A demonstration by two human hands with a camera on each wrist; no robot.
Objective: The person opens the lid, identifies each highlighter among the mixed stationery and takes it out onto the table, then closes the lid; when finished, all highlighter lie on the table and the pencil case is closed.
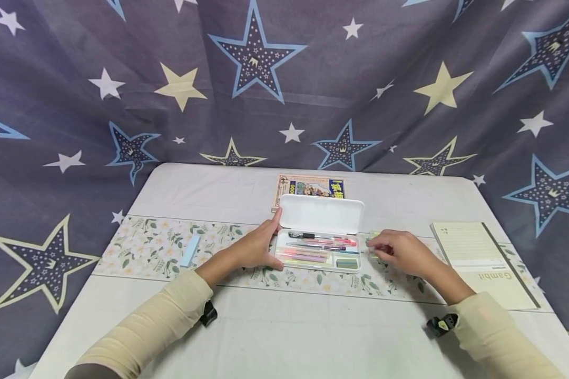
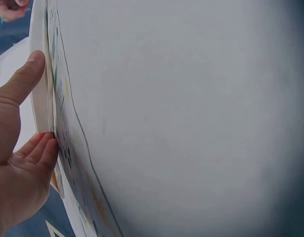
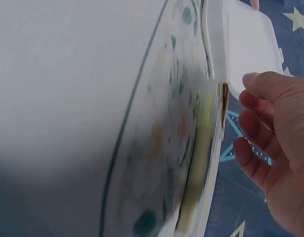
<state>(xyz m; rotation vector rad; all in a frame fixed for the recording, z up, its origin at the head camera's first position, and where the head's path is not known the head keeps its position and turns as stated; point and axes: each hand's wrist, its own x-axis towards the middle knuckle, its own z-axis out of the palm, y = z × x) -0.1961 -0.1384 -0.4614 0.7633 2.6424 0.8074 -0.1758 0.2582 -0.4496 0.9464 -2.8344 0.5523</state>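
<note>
A white pencil case (image 1: 320, 215) lies with its lid raised, holding several pens (image 1: 315, 243) and a small greenish block (image 1: 346, 263). My left hand (image 1: 253, 246) grips the case's left end, thumb at the front corner and fingers towards the hinge. In the left wrist view, thumb (image 2: 27, 76) and fingertips press the case's side. Just right of the case, my right hand (image 1: 402, 251) hovers with loosely bent fingers. The right wrist view shows nothing in that hand (image 3: 285, 123). Partly hidden behind it is a small yellow-green item (image 1: 373, 235).
A printed booklet (image 1: 284, 184) lies behind the lid. Left on the floral strip (image 1: 142, 242) is a light blue bar (image 1: 190, 250). A cream notebook (image 1: 483, 258) marked "Gambit" lies right. A star-patterned curtain (image 1: 265, 121) hangs behind the table (image 1: 313, 337).
</note>
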